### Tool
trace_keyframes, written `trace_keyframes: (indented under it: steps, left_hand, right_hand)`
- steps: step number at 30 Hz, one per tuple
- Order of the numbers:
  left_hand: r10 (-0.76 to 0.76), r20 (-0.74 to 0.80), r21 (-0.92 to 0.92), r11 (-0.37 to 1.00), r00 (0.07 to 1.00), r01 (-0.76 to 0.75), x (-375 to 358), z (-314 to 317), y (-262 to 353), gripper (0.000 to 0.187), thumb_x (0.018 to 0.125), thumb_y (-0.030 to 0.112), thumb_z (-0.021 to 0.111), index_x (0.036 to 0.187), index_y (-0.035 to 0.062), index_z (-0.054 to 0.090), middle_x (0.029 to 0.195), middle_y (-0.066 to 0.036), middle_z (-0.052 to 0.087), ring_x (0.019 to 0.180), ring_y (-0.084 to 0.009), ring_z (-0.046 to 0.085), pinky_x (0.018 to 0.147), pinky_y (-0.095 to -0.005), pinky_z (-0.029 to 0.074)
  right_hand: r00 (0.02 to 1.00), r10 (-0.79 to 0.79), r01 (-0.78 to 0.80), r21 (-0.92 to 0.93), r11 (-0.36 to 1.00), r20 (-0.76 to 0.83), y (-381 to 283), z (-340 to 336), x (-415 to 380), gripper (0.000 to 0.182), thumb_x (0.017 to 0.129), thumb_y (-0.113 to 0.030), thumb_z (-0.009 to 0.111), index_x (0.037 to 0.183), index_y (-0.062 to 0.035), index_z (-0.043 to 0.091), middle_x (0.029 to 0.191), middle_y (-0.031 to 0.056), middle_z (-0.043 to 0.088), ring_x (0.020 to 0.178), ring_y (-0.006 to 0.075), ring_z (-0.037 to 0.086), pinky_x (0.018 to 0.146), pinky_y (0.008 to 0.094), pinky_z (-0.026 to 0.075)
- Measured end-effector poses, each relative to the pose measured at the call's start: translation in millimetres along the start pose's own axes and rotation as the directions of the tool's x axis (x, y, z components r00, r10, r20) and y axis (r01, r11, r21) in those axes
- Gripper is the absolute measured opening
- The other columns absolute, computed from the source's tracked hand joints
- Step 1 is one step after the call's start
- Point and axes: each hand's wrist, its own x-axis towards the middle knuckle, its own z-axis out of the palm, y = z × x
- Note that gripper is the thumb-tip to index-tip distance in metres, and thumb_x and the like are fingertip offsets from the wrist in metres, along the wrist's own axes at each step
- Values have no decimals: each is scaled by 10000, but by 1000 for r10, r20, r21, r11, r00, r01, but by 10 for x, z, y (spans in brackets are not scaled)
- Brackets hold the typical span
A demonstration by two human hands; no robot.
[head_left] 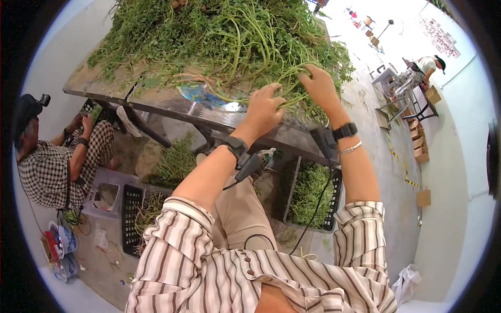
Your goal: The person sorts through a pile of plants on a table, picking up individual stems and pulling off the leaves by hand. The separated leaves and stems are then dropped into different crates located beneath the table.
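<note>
Green stems (pixel 296 99) at 1 o'clock lie pinched in our left hand (pixel 262 112) and right hand (pixel 321 88), which stand apart. We judge the step in hand to be separating them; the next move calls for a light, even pull clear of the leafy pile (pixel 209 41) beyond, at 12 o'clock on the table (pixel 99 83).

green stems (pixel 237 47), brown-striped cream shirt (pixel 224 276), black-and-white checked clothing (pixel 44 175), black crate (pixel 130 216)
</note>
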Motion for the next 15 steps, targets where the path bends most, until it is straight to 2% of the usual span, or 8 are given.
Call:
trace_keyframes:
  steps: [2,4,6,10,12,15]
  left_hand:
    - [-17,-2,0,1000,1000,17,-7,2,12,204,746,174,660,917,64,678,1240,-151,516,1166,-315,473,970,-444,345]
    - [-10,-6,14,1000,1000,10,-9,0,9,196,757,179,666,912,59,678,1249,-152,511,1122,-325,493,941,-455,368]
    - [-5,-10,23,1000,1000,5,-11,1,7,190,768,183,672,907,54,678,1257,-153,506,1078,-334,514,912,-467,391]
    - [-21,0,7,1000,1000,21,-17,-8,2,206,761,186,675,916,52,680,1235,-145,528,1074,-330,519,910,-459,392]
    - [-11,7,-4,1000,1000,11,-14,-3,0,212,759,189,676,918,49,680,1226,-140,537,1075,-326,520,909,-457,393]
    - [19,-19,22,1000,1000,-19,-15,0,-13,221,755,197,679,914,44,682,1207,-132,552,1075,-319,526,913,-452,392]
  right_hand:
    - [998,-64,69,-247,967,27,-16,147,43,343,826,-222,539,1104,-32,598,1002,202,633,916,365,602,792,426,477]
    - [997,-30,48,-305,951,65,0,199,99,330,826,-208,534,1111,-56,604,1013,195,630,949,357,599,826,437,481]
    - [980,40,55,-461,886,194,27,219,150,319,821,-213,553,1107,-85,610,1013,186,631,944,353,601,814,444,483]
    - [971,51,78,-514,854,232,8,175,90,310,831,-192,562,1117,-75,568,1017,150,633,926,344,612,777,458,494]
    - [990,-51,102,-415,904,133,-22,145,12,320,828,-170,576,1133,-79,543,1004,142,631,907,345,616,761,456,498]
    - [989,-98,134,-394,909,110,-34,161,9,365,823,-150,583,1175,-89,509,1012,144,630,898,350,618,745,449,501]
